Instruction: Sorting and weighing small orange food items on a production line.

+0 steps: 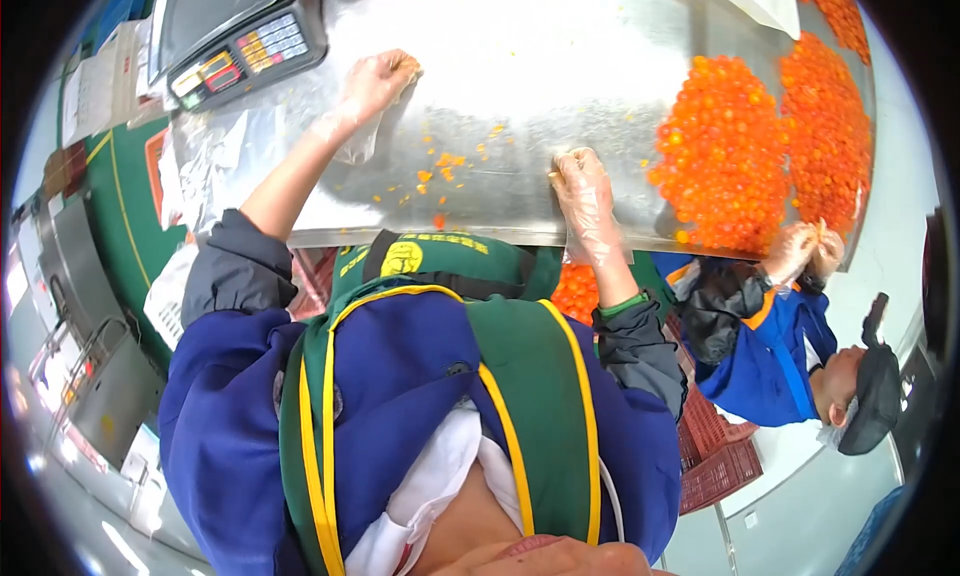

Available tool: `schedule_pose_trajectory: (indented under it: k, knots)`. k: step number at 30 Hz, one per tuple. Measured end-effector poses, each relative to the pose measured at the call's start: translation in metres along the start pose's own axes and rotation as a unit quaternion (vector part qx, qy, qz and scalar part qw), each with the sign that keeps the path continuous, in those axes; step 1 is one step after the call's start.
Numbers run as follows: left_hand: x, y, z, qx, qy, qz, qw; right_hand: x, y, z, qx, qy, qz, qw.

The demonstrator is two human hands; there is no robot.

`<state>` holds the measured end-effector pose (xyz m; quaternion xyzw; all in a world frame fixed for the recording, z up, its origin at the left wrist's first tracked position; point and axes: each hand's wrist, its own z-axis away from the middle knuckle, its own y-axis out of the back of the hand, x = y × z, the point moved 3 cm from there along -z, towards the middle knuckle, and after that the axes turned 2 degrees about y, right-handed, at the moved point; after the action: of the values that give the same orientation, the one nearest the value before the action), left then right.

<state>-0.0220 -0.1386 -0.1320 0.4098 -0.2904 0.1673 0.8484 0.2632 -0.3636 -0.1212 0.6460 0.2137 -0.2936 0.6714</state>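
Observation:
My left hand point(381, 85), in a clear plastic glove, is over the stainless steel table point(517, 118) near the scale, its fingers curled in. Something yellowish shows at its fingertips; whether that is a held thing or stained glove I cannot tell. Closer to the table's front edge, my right hand point(583, 182) is closed in a loose fist, also gloved, with nothing visible in it. Orange-yellow crumbs point(446, 163) lie scattered between the two hands. To the right of my right hand is a heap of glossy round orange pieces point(720, 156) that look like egg yolks.
A digital scale point(240, 43) stands at the back left, with clear plastic bags point(225, 160) below it. Another orange heap point(825, 133) lies far right, where a co-worker's gloved hands point(806, 246) meet. A white container point(757, 2) is at the top. Red crates point(716, 471) stand lower right.

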Motion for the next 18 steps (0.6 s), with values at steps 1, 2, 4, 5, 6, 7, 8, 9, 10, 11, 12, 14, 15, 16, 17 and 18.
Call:
schedule_pose_trajectory:
  k: [1, 2, 4, 5, 6, 7, 8, 9, 10, 11, 12, 14, 15, 16, 17, 18]
  knots:
    - [-0.019, 0.0, 0.016, 0.002, 0.004, -0.004, 1.0, -0.003, -0.014, 0.003, 0.004, 0.027, 0.082, 0.996]
    - [-0.034, -0.004, 0.034, 0.025, -0.099, -0.049, 0.994, -0.007, -0.025, 0.003, 0.01, 0.054, 0.165, 0.985]
    - [-0.06, -0.02, 0.068, 0.052, -0.198, -0.096, 0.974, -0.01, -0.038, -0.003, -0.017, 0.069, 0.165, 0.984]
    - [-0.065, -0.03, 0.085, 0.063, -0.277, -0.144, 0.948, -0.008, -0.04, -0.011, -0.043, 0.083, 0.171, 0.981]
    - [-0.062, -0.037, 0.099, 0.074, -0.358, -0.189, 0.912, 0.007, -0.045, -0.016, -0.023, 0.154, 0.161, 0.975]
    - [-0.05, -0.04, 0.114, 0.079, -0.356, -0.188, 0.912, 0.014, -0.041, -0.022, -0.024, 0.159, 0.163, 0.973]
    - [-0.034, -0.048, 0.128, 0.027, -0.373, -0.167, 0.912, 0.029, -0.039, -0.028, -0.106, 0.002, 0.019, 0.994]
    - [-0.021, -0.056, 0.14, -0.023, -0.388, -0.143, 0.91, 0.041, -0.036, -0.031, -0.185, -0.155, -0.123, 0.963]
    - [-0.018, -0.064, 0.145, -0.016, -0.386, -0.142, 0.911, 0.049, -0.025, -0.043, -0.188, -0.15, -0.12, 0.963]
    - [-0.02, -0.08, 0.149, -0.093, -0.358, -0.166, 0.914, 0.06, -0.013, -0.056, -0.177, -0.188, -0.222, 0.94]
    - [-0.024, -0.092, 0.151, -0.168, -0.328, -0.189, 0.91, 0.061, -0.006, -0.064, -0.163, -0.224, -0.321, 0.905]
    - [-0.031, -0.101, 0.151, -0.2, -0.356, -0.169, 0.897, 0.031, 0.004, -0.078, -0.153, -0.233, -0.368, 0.887]
    - [-0.03, -0.106, 0.151, -0.234, -0.387, -0.15, 0.879, 0.019, 0.008, -0.08, -0.137, -0.243, -0.414, 0.867]
    - [-0.022, -0.105, 0.15, -0.186, -0.477, -0.191, 0.837, 0.015, 0.001, -0.08, -0.17, -0.247, -0.423, 0.855]
    - [-0.017, -0.107, 0.152, -0.179, -0.475, -0.19, 0.84, 0.011, -0.014, -0.074, -0.181, -0.266, -0.467, 0.823]
    - [-0.007, -0.11, 0.153, -0.193, -0.452, -0.255, 0.833, 0.01, -0.026, -0.065, -0.184, -0.286, -0.505, 0.794]
